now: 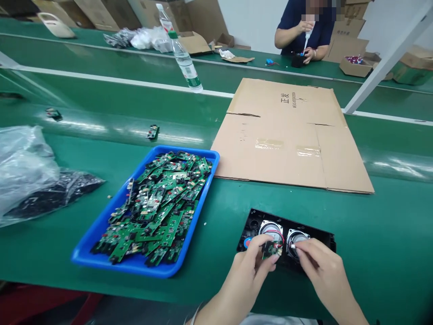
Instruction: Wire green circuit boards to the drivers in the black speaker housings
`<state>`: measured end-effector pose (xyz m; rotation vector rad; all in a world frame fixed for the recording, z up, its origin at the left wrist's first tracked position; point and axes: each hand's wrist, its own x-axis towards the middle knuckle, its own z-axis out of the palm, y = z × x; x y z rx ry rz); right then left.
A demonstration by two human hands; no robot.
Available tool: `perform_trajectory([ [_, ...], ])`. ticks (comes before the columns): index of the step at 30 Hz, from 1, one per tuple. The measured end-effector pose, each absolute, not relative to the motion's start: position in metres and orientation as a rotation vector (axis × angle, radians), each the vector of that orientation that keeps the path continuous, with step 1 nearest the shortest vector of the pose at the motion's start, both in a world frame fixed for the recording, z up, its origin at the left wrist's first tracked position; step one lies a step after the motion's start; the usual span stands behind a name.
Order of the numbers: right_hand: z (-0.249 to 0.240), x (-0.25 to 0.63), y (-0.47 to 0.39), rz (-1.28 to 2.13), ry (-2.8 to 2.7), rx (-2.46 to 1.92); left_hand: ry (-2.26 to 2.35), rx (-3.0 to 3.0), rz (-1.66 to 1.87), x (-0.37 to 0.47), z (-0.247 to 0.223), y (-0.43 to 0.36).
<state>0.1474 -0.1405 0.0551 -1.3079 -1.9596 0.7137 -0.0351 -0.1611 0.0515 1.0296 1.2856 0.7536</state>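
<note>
A black speaker housing (pixel 321 236) with two round speakers lies on the green table. Just above its near edge, my left hand (pixel 252 266) pinches a small green circuit board (pixel 269 249), to which a red wire runs. My right hand (pixel 321 259) is closed over the right speaker (pixel 297 236), its thumb and forefinger on a small white wire connector (pixel 293 246). The left speaker (pixel 270 229) is partly covered by my left fingers and the wires. A blue and red round part (pixel 248 242) sits at the housing's left end.
Left of the housing stands a blue tray (pixel 76 258) heaped with green circuit boards. A flattened cardboard sheet (pixel 287 135) lies behind it. Two loose boards rest on the conveyor. A clear bag (pixel 23 167) is at far left. Across the line, a person (pixel 302 36) works on a black part.
</note>
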Motion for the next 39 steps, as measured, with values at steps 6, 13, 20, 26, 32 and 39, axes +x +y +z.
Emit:
perform_trajectory([
  [6,0.048,0.134,-0.141,0.660,-2.086,-1.210,1.322,1.097,0.777,-0.035,0.043,-0.162],
  [13,0.040,0.126,-0.146,0.511,-2.125,-1.238,1.360,1.292,0.961,-0.029,0.037,-0.169],
  [20,0.036,0.123,-0.149,0.450,-2.141,-1.238,1.447,1.606,1.092,-0.025,0.036,-0.168],
  [26,0.037,0.131,-0.146,0.646,-2.101,-1.233,1.330,1.802,1.079,-0.032,0.051,-0.158],
  [32,0.040,0.132,-0.143,0.700,-2.172,-1.203,1.265,1.964,1.096,-0.034,0.055,-0.155],
  [39,0.041,0.129,-0.143,0.721,-2.132,-1.253,1.278,1.949,1.094,-0.031,0.050,-0.158],
])
